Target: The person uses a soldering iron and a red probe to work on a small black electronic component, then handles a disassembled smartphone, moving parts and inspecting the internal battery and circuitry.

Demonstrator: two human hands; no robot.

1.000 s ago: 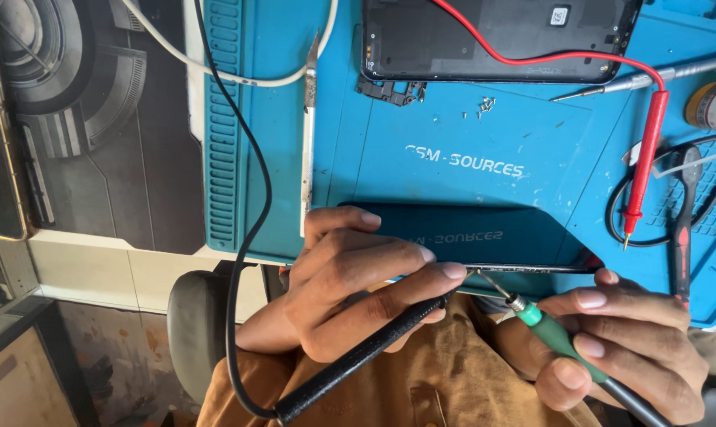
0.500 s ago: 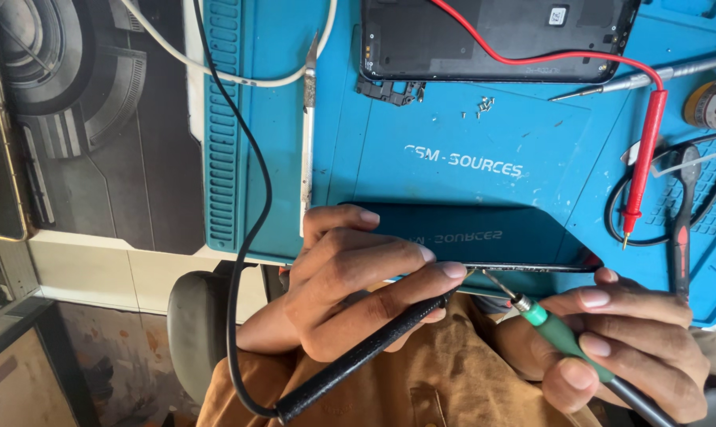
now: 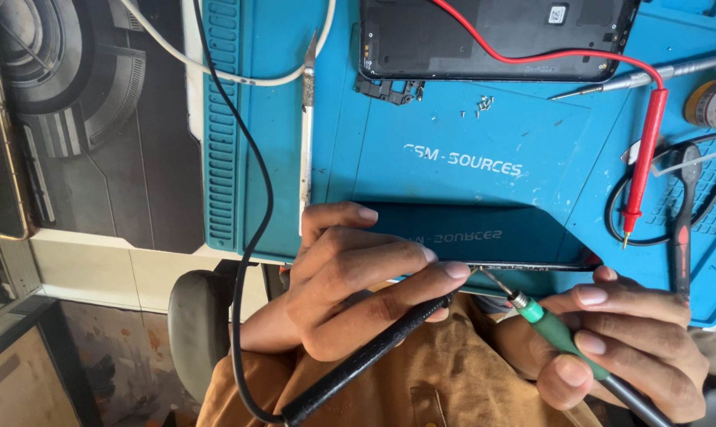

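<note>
The phone (image 3: 484,241) at the near edge of the blue mat (image 3: 468,150) seems only partly opened: left hand (image 3: 358,277) fingers grip a black probe (image 3: 374,352), right hand (image 3: 627,340) fingers hold a green-collared screwdriver (image 3: 547,320) at its edge, with loose screws (image 3: 478,105) above.

1. My left hand (image 3: 350,277) sits low in the centre of the view, back of the hand turned up, wrist coming up from the bottom edge.
2. Its fingers (image 3: 421,277) are curled and stretched out to the right; thumb and forefinger are pinched in a closed, pen-like grip.
3. My right hand (image 3: 619,340) is in the lower right corner, palm side toward me, nails showing.
4. Its fingers (image 3: 587,296) are folded inward and the thumb pressed in, a tight grip.
5. The two hands are near each other, fingertips not touching.
</note>
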